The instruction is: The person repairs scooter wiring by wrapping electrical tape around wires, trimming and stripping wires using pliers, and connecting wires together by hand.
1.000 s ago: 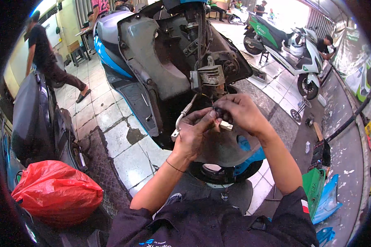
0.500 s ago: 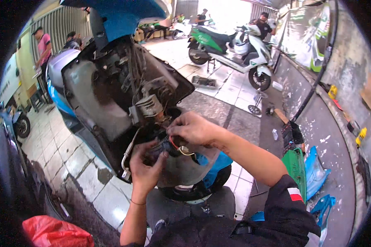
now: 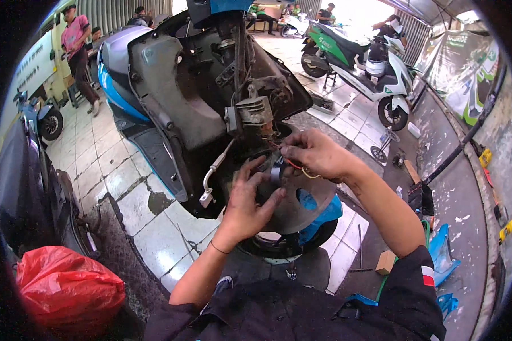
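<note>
In front of me stands a partly stripped scooter (image 3: 170, 105), its dark inner shell exposed. My right hand (image 3: 318, 156) is closed in a pinch on thin wires beneath a boxy metal part (image 3: 255, 111). A red wire (image 3: 293, 165) and a yellow wire (image 3: 310, 174) loop out below those fingers. Close by on the left, my left hand (image 3: 247, 202) curls its fingers and thumb around a small dark round part with a bluish-grey face (image 3: 276, 172); its exact kind is unclear. Both hands are over the grey front fender (image 3: 310, 196) and front wheel (image 3: 281, 248).
A bent metal tube (image 3: 213, 170) sticks out left of my hands. A red plastic bag (image 3: 68, 287) lies at lower left beside a dark scooter seat (image 3: 25, 187). Blue panels (image 3: 441, 250) lean at right. A green-and-white scooter (image 3: 364, 71) and a standing person (image 3: 77, 51) are farther back.
The view has shifted, so the scooter and both hands appear farther right. My left fingers are spread wider around the dark part. My right hand still pinches the wires.
</note>
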A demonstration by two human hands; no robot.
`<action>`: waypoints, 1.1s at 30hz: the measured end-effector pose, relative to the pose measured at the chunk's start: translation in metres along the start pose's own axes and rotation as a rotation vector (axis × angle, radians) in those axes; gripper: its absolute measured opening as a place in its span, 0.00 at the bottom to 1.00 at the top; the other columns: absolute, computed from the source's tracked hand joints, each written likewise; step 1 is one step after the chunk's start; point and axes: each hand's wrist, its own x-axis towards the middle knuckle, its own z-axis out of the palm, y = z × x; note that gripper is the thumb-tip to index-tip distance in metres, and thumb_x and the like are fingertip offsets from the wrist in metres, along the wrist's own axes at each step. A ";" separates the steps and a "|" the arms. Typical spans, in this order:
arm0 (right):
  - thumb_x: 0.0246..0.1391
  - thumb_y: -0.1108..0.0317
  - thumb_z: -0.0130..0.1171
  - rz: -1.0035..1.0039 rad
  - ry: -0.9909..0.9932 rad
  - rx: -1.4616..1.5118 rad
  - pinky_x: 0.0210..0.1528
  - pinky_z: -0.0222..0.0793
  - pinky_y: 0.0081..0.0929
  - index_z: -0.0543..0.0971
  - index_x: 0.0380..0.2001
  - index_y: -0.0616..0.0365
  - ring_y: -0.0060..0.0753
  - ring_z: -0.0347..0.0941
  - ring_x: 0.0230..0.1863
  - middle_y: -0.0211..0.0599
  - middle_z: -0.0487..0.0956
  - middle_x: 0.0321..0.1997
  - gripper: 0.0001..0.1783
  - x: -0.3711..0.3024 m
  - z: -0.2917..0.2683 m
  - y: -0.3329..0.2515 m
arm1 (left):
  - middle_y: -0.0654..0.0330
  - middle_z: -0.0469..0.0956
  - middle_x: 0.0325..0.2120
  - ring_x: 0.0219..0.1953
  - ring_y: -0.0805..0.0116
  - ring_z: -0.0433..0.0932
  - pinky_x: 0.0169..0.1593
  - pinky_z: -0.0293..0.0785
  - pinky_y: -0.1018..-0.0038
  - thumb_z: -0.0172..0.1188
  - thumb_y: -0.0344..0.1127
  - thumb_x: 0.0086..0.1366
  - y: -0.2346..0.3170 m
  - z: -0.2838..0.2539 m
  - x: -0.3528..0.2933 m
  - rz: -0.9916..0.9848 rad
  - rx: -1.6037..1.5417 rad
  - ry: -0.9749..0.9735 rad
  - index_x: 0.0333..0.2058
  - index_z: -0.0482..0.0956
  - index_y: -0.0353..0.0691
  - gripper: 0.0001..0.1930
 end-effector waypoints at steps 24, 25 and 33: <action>0.52 0.75 0.60 -0.397 0.638 0.036 0.51 0.73 0.40 0.77 0.48 0.65 0.56 0.80 0.48 0.58 0.81 0.44 0.18 -0.019 0.082 0.055 | 0.59 0.79 0.30 0.31 0.79 0.76 0.32 0.72 0.84 0.76 0.39 0.56 0.027 0.014 0.041 -0.404 -0.475 0.331 0.42 0.71 0.31 0.26; 0.56 0.73 0.60 -0.346 0.638 0.101 0.50 0.74 0.38 0.77 0.48 0.65 0.52 0.81 0.46 0.56 0.82 0.43 0.16 -0.018 0.082 0.055 | 0.58 0.80 0.33 0.34 0.77 0.78 0.37 0.74 0.82 0.73 0.35 0.59 0.025 0.018 0.039 -0.309 -0.687 0.318 0.43 0.73 0.31 0.21; 0.65 0.61 0.59 -0.335 0.621 0.338 0.50 0.70 0.29 0.78 0.50 0.65 0.28 0.77 0.43 0.40 0.84 0.44 0.18 -0.013 0.087 0.059 | 0.58 0.83 0.35 0.36 0.74 0.81 0.42 0.76 0.77 0.67 0.29 0.62 0.002 0.028 0.009 -0.250 -0.252 0.336 0.41 0.79 0.32 0.11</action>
